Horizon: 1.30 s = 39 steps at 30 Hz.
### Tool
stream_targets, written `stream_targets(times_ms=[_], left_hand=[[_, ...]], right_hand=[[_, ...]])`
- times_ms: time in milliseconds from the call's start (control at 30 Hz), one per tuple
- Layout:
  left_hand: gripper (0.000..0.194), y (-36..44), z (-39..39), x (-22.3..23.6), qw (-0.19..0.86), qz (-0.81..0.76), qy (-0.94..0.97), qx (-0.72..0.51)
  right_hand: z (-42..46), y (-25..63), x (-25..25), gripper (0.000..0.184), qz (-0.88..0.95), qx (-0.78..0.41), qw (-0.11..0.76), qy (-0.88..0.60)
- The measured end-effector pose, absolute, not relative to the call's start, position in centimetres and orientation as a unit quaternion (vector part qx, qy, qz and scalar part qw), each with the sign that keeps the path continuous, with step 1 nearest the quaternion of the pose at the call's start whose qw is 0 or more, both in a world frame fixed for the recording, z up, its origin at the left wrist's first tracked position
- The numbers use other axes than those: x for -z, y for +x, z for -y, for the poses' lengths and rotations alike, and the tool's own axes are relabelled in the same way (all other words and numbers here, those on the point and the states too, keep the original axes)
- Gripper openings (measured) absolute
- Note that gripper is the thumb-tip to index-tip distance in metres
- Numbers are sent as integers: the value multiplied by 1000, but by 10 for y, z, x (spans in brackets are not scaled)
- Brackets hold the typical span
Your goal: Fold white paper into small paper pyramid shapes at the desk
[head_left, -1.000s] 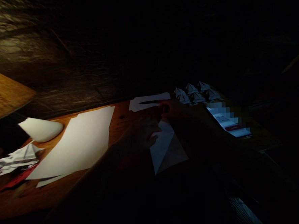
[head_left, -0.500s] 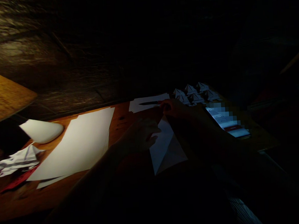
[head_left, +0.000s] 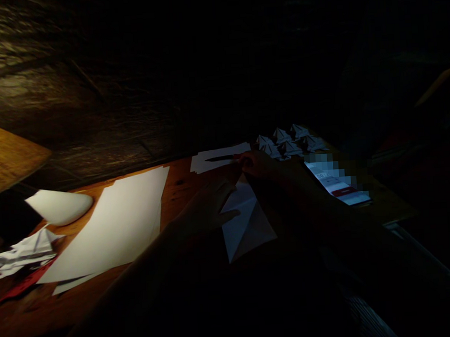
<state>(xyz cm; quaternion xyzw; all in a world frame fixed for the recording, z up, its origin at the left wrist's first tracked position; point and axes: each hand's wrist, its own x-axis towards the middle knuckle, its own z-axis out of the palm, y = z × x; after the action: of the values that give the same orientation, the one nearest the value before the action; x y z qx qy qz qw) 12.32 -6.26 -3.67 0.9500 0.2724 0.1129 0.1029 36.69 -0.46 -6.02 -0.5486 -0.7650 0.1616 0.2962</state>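
Note:
A white sheet of folded paper [head_left: 247,223] lies on the wooden table, with creases running across it. My left hand [head_left: 214,202] rests on its left edge, fingers stretched out and thumb apart. At the paper's far tip is my right hand [head_left: 253,162], its fingers curled closed. A dark, pointed, knife-like blade [head_left: 220,158] lies over a small stack of white paper [head_left: 200,164], its near end meeting the right fingers. Whether those fingers pinch the paper tip or the blade's handle is too dark to tell.
Several folded paper pieces [head_left: 288,148] stand at the back right, behind a lit phone [head_left: 336,184]. Large white sheets [head_left: 117,221] cover the table's left side. Beyond them are a curled sheet [head_left: 61,206], a crumpled paper piece [head_left: 26,254] and a red object [head_left: 26,282].
The view has shifted slightly. My left hand's thumb has straightened out over the folded paper. The right hand stays at the paper's far tip.

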Motion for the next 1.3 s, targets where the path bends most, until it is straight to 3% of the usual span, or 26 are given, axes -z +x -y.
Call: stream_targets(times_ms=[300,467,567,667,767,967,1033,1167,1300], left_hand=[[28,120,52,43,105,-319,931,-145],[25,123,53,40,127,-334,919,-166],[34,123,49,41,131,-349,903,-213],[37,122,43,44,116,-375,890,-231],[27,122,38,46,97,-405,879,-230],[8,118,32,49,127,-479,807,-320],[8,117,29,53,201,-477,771,-371],[15,120,27,57,356,-425,695,-457],[24,126,31,55,423,-402,648,-490]], right_hand=[[2,365,64,25,761,-164,301,-550],[5,364,60,35,755,-193,300,-551],[7,364,58,42,754,-206,308,-543],[9,364,57,38,765,-211,311,-523],[12,363,56,35,776,-193,300,-521],[10,364,67,76,748,-237,343,-517],[7,364,70,70,725,-274,375,-508],[8,360,69,29,708,-385,400,-436],[17,352,65,25,684,-471,422,-363]])
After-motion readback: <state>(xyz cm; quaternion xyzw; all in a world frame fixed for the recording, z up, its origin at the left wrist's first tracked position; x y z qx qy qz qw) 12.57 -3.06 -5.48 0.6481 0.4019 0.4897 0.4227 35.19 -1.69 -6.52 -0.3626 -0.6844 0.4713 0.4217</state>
